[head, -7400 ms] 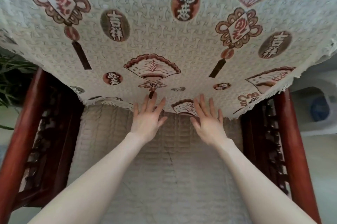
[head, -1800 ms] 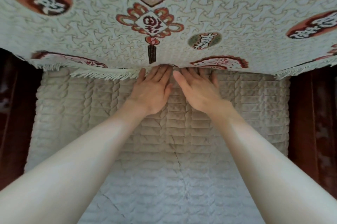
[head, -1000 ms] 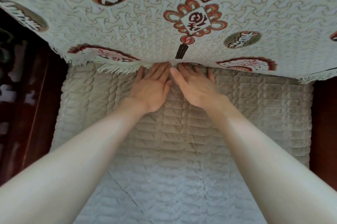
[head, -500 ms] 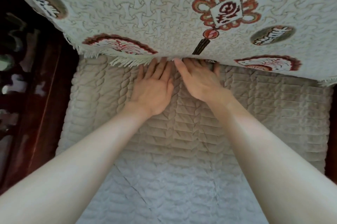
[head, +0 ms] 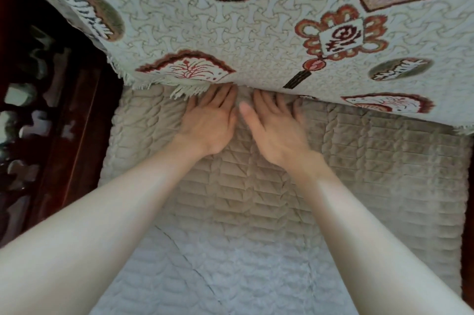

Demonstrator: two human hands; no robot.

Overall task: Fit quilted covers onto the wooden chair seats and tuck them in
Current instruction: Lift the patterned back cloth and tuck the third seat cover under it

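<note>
Head view: patterned throw [head: 256,40], upper frame, partly covers our fingers [head: 221,96]; chair arm [head: 77,125] at left; left hand [head: 208,128], right hand [head: 275,133] lie flat, ungrasping, on quilted cover [head: 364,166].

Carrier: wooden chair [head: 79,140]. Its dark red frame shows along the left and right edges. The seat surface is fully hidden by a beige quilted cover [head: 372,181] lying directly on it, spanning side rail to side rail, with creases near the front edge. At the rear edge a fringed patterned throw [head: 230,40] overlaps the cover.
</note>
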